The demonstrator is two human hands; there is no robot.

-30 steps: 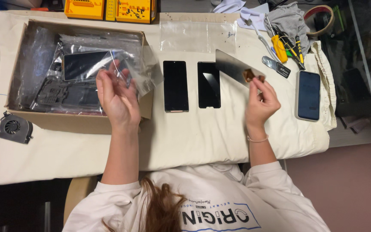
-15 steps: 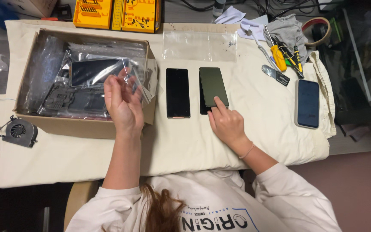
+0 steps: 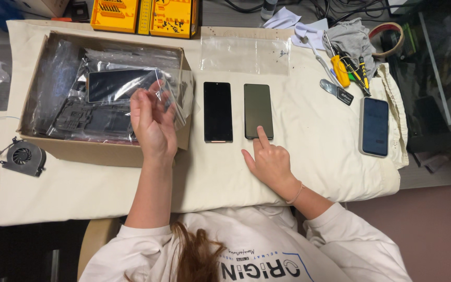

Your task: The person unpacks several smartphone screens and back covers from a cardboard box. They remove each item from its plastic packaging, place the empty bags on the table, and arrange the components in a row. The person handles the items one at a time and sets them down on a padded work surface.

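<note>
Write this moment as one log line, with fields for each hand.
left hand: holds clear plastic bag over cardboard box | right hand: forefinger on grey phone | black phone beside

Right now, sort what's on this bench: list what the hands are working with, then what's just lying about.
In hand:
left hand holding a clear plastic bag over the cardboard box
right hand, fingertip on the grey-green phone panel
black phone beside it

Lying about:
small fan
screwdrivers
yellow bit cases
cased phone
tape roll
</note>
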